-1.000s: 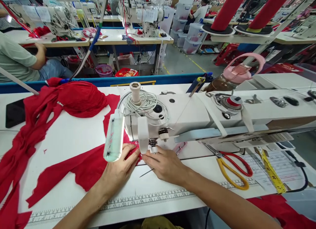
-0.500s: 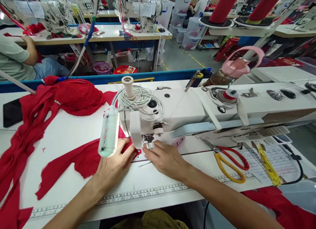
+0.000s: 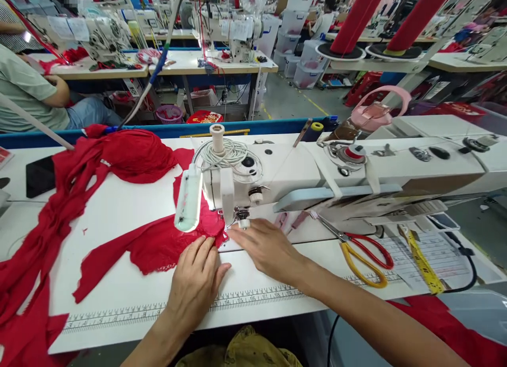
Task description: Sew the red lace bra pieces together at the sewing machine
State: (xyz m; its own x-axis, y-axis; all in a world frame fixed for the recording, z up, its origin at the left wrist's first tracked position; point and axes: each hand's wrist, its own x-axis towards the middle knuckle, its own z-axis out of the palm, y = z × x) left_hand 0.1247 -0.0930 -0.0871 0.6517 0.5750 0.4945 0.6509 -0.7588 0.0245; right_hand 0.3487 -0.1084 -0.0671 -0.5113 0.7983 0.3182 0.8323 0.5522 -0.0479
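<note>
My left hand (image 3: 197, 277) lies palm down at the front edge of a red fabric piece (image 3: 158, 245) with a lacy part. Its fingers are stretched out and the thumb stands apart. Beside the needle area of the white sewing machine (image 3: 291, 169), my right hand (image 3: 269, 248) has its fingers close together, tips by the fabric's right end. Whatever those fingertips pinch, if anything, is hidden. The fabric runs under the machine head, behind the light-green lamp-like piece (image 3: 188, 200).
Scissors (image 3: 362, 256) with red and yellow handles lie at the right, near a yellow tape measure (image 3: 422, 259) on papers. More red fabric (image 3: 130, 156) is heaped at the left by a black phone-like object (image 3: 40, 177). A printed ruler (image 3: 253, 298) follows the front edge.
My left hand has drawn back toward me from the needle, its fingers now flat and spread. More lacy red fabric shows. My right hand stays beside the needle. The view has shifted slightly.
</note>
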